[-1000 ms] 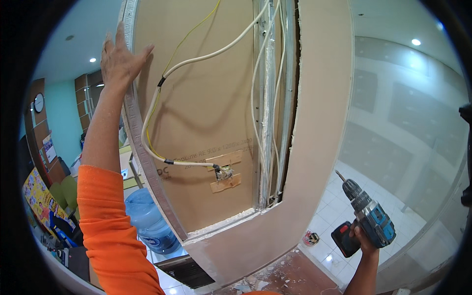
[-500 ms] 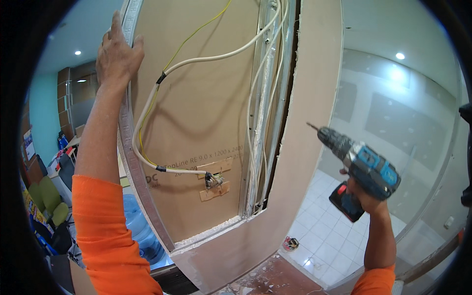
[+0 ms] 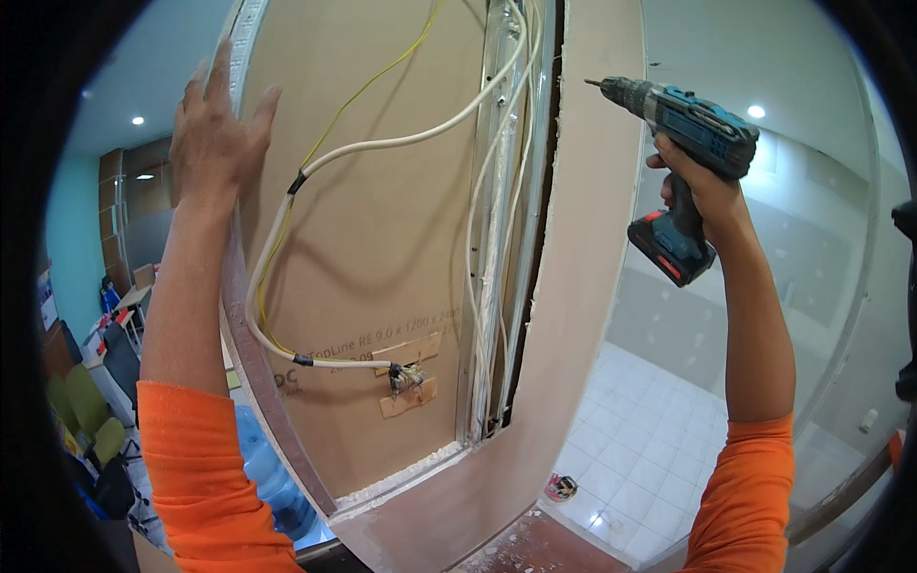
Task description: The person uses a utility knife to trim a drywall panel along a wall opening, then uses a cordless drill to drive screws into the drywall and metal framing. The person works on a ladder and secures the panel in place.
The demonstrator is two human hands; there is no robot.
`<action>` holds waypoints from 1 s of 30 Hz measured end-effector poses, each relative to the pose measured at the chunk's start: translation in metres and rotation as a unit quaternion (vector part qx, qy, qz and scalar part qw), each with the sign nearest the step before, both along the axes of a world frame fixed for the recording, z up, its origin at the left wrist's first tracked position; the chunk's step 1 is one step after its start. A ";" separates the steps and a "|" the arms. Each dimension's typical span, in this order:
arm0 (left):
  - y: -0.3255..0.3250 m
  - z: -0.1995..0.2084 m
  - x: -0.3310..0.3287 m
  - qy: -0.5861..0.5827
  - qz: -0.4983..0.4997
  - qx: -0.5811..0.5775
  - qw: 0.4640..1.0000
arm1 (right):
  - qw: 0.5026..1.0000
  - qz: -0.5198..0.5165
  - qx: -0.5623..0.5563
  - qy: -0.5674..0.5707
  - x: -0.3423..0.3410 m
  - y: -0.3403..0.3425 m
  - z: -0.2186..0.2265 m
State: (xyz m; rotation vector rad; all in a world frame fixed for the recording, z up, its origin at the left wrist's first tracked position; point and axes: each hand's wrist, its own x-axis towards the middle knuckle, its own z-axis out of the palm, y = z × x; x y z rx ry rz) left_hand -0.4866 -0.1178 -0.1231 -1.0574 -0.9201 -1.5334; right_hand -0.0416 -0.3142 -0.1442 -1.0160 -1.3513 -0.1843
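Observation:
My right hand (image 3: 702, 186) is wrapped round the handle of a blue and black cordless drill (image 3: 693, 124). The drill's bit points left, in front of the strip of plasterboard (image 3: 597, 220) right of the wall opening. At the opening's left side, my left hand (image 3: 218, 143) has its fingers spread by the metal stud (image 3: 246, 43); whether it touches is unclear. Inside the opening, a white cable (image 3: 382, 145) with a yellow-green wire (image 3: 374, 72) hangs across the brown board (image 3: 363, 239). It runs down to a bundle of wire ends (image 3: 406, 378) between two taped patches.
More white cables run along the metal stud (image 3: 492, 239) at the opening's right. Lower left are blue water bottles (image 3: 267, 468) and green chairs (image 3: 81, 401). A small red object (image 3: 562, 488) lies on the white tiled floor (image 3: 621, 458). Debris litters a brown surface (image 3: 535, 544) below.
My right hand has raised the drill and turned it nearly level, its bit now higher beside the plasterboard. My left hand has shifted slightly left and down; the view has moved slightly.

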 end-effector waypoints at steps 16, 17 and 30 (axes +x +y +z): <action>0.012 0.013 -0.018 -0.094 0.000 -0.092 0.991 | 0.991 -0.031 0.033 -0.123 0.067 -0.016 -0.059; 0.012 0.015 -0.023 -0.105 -0.010 -0.121 0.987 | 0.987 -0.044 0.036 -0.153 0.075 -0.025 -0.066; 0.013 0.018 -0.034 -0.078 0.012 -0.114 0.990 | 0.987 -0.034 -0.053 -0.148 0.122 -0.027 -0.079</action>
